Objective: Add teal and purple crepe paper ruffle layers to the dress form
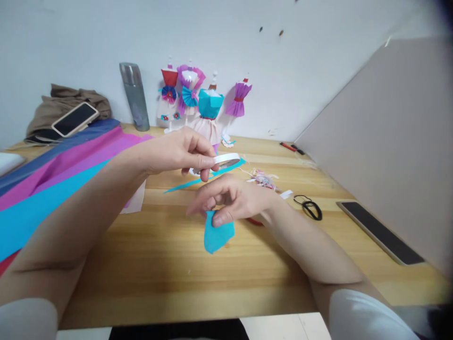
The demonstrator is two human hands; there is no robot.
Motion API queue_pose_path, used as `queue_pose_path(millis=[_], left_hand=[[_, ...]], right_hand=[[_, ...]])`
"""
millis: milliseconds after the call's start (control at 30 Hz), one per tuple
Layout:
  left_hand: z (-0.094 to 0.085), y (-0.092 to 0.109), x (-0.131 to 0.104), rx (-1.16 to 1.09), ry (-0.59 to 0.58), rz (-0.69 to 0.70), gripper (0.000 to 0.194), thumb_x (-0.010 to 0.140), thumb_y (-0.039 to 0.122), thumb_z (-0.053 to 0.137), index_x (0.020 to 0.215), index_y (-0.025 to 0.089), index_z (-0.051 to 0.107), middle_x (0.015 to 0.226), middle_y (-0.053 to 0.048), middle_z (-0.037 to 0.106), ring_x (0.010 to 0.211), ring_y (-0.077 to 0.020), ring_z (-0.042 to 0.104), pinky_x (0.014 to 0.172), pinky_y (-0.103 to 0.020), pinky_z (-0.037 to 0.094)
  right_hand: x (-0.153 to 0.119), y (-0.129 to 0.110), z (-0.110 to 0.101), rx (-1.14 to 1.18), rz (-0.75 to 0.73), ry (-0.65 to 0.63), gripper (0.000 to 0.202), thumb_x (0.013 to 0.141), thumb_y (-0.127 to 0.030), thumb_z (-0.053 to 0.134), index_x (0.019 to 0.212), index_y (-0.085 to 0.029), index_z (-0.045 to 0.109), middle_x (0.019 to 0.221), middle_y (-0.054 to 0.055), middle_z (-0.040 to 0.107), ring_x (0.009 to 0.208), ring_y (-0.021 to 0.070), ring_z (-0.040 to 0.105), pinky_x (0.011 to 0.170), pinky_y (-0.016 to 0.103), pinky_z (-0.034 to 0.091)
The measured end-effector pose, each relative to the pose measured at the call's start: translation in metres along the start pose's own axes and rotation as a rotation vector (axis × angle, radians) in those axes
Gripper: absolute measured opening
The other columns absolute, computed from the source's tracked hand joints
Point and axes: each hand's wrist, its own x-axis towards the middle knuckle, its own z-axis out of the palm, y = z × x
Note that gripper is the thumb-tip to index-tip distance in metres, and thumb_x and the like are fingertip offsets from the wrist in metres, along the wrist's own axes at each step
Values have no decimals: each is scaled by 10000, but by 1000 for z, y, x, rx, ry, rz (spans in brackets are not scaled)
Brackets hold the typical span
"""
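My left hand (187,152) pinches a narrow roll of white tape (228,157) between thumb and fingers, raised over the table. Just below and to the right, my right hand (239,196) has its thumb closed on a small piece of turquoise crepe paper (218,238), which hangs from the fingers. The fingertips of this hand are slightly blurred. Behind the roll lies a long turquoise strip (198,183) on the wooden table (170,274). Something red shows partly beneath my right wrist; I cannot make out what it is.
Several miniature dress forms (211,106) in paper dresses stand along the wall, near a grey bottle (137,104). Coloured sheets (42,205) cover the left side, with a phone (76,119) behind. Scraps (264,179), black hair ties (309,208) and a flat black device (380,231) lie right.
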Motion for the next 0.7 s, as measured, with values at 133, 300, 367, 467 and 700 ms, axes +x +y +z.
queue_pose_path(millis=[133,300,367,467,700], left_hand=[[-1,-3,-2,-32,-9,49,210,814,338,657,709,156,674,611,-10,621,526,-90,526,507,-196,389],[1,-5,-1,-64,-12,72,249,828,360,666,699,149,638,580,3,569,477,-69,458,439,-184,322],[2,-5,1,-78,-4,80,238,822,353,670,713,144,643,574,11,553,471,-63,429,428,-180,294],[4,-6,4,-67,12,86,212,817,323,653,716,137,643,575,21,538,470,-55,382,437,-183,277],[9,-9,9,29,20,75,149,771,283,619,771,143,669,590,32,502,541,-82,394,497,-202,287]], right_hand=[[-13,-26,-3,-84,65,115,313,731,-405,821,893,-155,724,745,-14,639,697,104,582,616,216,456],[-30,-56,-7,-198,197,380,219,741,-338,780,790,-168,650,645,-35,595,551,83,499,501,210,401],[-35,-60,-10,-255,183,477,209,742,-333,763,772,-169,636,634,-30,595,539,84,493,491,214,394],[-38,-60,-15,-358,169,587,208,734,-329,759,726,-175,619,632,-21,602,552,98,516,497,225,400],[-37,-57,-20,-424,190,587,156,752,-304,695,732,-173,612,639,-17,606,561,108,531,513,238,392]])
